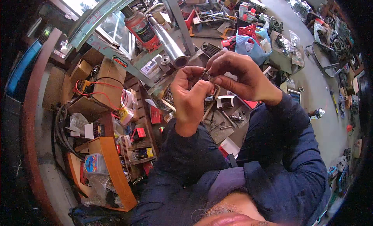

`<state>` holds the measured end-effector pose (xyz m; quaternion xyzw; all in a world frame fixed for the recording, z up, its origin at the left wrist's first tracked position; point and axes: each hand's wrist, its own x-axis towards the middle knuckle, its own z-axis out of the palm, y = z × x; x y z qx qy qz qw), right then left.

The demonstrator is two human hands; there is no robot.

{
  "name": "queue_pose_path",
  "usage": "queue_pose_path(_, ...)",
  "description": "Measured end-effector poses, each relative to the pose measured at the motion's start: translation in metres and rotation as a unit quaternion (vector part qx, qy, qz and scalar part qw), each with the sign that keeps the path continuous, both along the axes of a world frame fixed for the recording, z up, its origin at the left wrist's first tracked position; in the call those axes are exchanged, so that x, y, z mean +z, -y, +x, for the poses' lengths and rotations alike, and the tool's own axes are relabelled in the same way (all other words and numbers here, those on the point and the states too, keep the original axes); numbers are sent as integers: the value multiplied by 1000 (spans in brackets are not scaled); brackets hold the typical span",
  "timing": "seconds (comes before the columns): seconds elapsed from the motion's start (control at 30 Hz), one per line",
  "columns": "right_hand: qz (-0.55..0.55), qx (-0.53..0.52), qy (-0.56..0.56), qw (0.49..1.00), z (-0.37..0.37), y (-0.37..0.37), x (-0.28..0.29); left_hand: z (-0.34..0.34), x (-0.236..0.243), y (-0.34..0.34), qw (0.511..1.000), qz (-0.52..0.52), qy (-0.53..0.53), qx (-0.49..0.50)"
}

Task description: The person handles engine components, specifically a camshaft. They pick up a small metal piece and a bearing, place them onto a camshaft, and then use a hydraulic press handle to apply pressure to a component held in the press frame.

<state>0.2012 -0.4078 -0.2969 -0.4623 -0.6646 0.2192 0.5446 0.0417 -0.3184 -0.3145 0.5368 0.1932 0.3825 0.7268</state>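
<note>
Both hands are raised in front of me, fingertips pinched together on one small dark metal part (206, 75). My left hand (188, 99) holds it from the left with thumb and forefinger. From the right, my right hand (245, 75) closes its fingertips on the same piece. The fingers cover most of the part, so its exact kind cannot be made out. Just beyond my left fingers juts a shiny metal tube (169, 43). Below the hands lies a small open box (225, 102), with a board of loose hand tools (221, 127) nearer to me.
A red bottle (143, 32) stands behind the tube, beside a toothed steel frame (107, 47). On the left are cardboard boxes (110, 80) and an orange wooden drawer (116, 175). A blue plastic bag (248, 47) and many machine parts (285, 45) crowd the far right.
</note>
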Motion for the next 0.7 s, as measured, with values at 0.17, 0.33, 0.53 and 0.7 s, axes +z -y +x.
queue_pose_path(0.17,61,-32,91,993,0,-3,4,0,-5,-2,998,42,37,14)
queue_pose_path(0.33,72,-45,79,993,-5,-5,1,4,-9,1,987,131,0,93)
queue_pose_path(0.53,87,-62,62,992,-7,-6,0,5,-9,-6,997,48,29,45)
queue_pose_path(0.7,72,-64,46,994,-9,-10,-6,3,-7,-9,997,-69,41,1)
